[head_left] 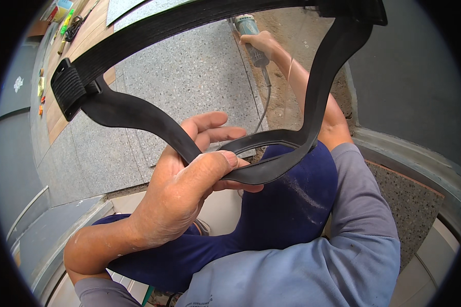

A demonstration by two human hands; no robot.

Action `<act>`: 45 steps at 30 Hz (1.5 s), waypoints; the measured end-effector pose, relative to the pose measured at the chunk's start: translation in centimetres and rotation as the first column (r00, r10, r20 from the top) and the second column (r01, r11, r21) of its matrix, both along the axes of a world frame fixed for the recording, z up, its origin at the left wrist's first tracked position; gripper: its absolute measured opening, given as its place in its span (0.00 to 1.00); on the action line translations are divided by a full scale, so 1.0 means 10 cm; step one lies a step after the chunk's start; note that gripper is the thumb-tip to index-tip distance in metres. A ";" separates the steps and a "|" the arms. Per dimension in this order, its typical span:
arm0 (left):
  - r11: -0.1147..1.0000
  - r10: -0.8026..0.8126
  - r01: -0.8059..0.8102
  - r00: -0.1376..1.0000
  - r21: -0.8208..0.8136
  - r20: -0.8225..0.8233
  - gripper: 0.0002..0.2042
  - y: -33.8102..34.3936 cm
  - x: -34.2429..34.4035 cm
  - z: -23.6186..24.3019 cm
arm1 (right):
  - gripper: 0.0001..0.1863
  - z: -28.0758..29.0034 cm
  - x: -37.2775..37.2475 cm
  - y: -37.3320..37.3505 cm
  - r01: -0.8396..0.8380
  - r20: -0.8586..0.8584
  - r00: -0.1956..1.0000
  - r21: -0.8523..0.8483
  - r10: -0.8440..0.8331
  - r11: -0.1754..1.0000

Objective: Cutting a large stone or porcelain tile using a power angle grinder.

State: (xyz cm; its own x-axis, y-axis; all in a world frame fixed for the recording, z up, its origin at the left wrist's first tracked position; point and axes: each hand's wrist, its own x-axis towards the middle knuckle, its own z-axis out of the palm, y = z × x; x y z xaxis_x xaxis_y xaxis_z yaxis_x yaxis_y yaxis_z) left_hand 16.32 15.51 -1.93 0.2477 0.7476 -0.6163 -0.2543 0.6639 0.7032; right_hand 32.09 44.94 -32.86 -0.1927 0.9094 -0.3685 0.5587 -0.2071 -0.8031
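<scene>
My left hand is raised close in front of me, thumb and fingers closed on the lower rim of black goggles. Two of its fingers stick out past the rim. A wide ribbed strap runs across the top of the goggles, with a buckle at each end. Farther off, my right hand wraps around a teal and dark-grey corded power tool, which rests by the edge of a speckled grey tile. The tool's working end is partly hidden, and its cord trails back toward my knee.
More speckled tiles and wood-look planks cover the floor on the left. Bare sandy ground lies beyond the right hand. A loose tile piece leans at right near a door track. Small tools lie far left.
</scene>
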 end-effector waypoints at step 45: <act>0.999 -0.042 0.041 0.998 0.021 0.036 0.35 -0.07 0.07 -0.08 | 0.40 0.10 0.05 -0.15 0.055 0.090 0.995 -0.136 -0.043 0.989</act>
